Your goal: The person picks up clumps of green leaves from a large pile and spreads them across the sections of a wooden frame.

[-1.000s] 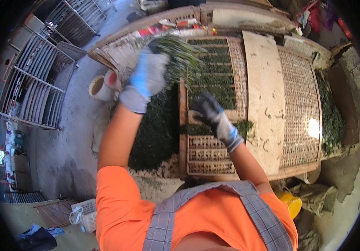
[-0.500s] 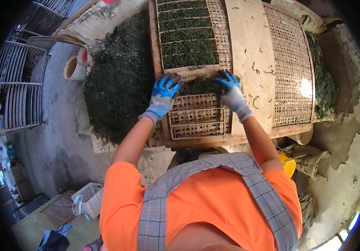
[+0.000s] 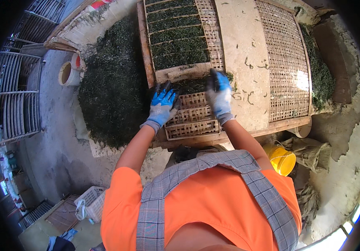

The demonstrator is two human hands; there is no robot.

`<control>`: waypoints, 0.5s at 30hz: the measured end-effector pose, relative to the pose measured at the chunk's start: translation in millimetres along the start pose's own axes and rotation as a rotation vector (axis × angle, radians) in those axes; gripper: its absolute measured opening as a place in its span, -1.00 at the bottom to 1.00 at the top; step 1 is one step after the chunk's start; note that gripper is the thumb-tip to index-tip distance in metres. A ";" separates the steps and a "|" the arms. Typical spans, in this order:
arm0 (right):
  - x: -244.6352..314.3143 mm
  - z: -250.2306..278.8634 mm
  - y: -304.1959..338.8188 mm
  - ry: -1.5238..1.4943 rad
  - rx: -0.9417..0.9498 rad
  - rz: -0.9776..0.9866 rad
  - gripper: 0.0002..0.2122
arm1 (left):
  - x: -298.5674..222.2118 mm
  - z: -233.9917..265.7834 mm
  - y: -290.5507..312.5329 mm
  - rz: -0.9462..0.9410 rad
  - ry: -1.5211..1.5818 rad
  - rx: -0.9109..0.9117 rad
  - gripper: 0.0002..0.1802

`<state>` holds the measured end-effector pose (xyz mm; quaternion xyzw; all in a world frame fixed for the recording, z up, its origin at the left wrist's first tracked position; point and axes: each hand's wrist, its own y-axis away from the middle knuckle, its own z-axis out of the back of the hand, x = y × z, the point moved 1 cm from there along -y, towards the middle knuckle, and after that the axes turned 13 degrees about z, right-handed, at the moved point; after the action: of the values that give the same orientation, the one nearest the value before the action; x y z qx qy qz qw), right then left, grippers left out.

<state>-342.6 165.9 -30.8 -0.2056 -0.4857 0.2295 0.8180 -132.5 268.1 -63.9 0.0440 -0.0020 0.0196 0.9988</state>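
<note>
A wooden frame with thin cross slats [image 3: 192, 128] lies on a woven bamboo tray [image 3: 211, 28]. Its far sections are filled with dark green shredded material [image 3: 180, 53], like seaweed or finely cut leaves. Nearer me, a loose strip of the same greens [image 3: 188, 85] lies below a wide wooden bar [image 3: 183, 72]. My left hand [image 3: 162, 106], in a blue-and-white glove, rests at the frame's left side with fingers spread. My right hand [image 3: 220, 96], gloved alike, is at the strip's right end, its fingers stretched forward and slightly blurred; whether greens lie under them is hidden.
A big heap of greens [image 3: 108, 83] lies left of the tray. To the right are a pale board [image 3: 247, 62] and another woven bamboo tray [image 3: 286, 58]. A white bucket [image 3: 69, 74], slatted racks [image 3: 14, 96], a white plastic basket [image 3: 92, 203] and a yellow bucket [image 3: 283, 161] stand around.
My right hand has moved left and a little forward, over the strip's right end. My left hand has shifted slightly back toward me. The whole view has shifted somewhat.
</note>
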 end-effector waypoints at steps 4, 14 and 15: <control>10.7 -18.1 33.6 0.261 0.729 0.638 -0.60 | 0.8 3.8 -7.0 -0.050 -0.023 -0.028 -0.47; -11.7 -7.0 28.8 0.631 0.878 0.320 -0.47 | -43.2 45.3 -29.7 -0.163 0.152 -0.237 -0.29; -23.8 -9.8 31.0 0.691 0.887 0.246 -0.44 | -47.2 48.7 -36.5 -0.250 0.101 -0.190 -0.28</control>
<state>-349.4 176.2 -69.2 0.0392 -0.0202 0.4240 0.9046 -178.4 225.6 -18.8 -0.0519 0.0517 -0.1027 0.9920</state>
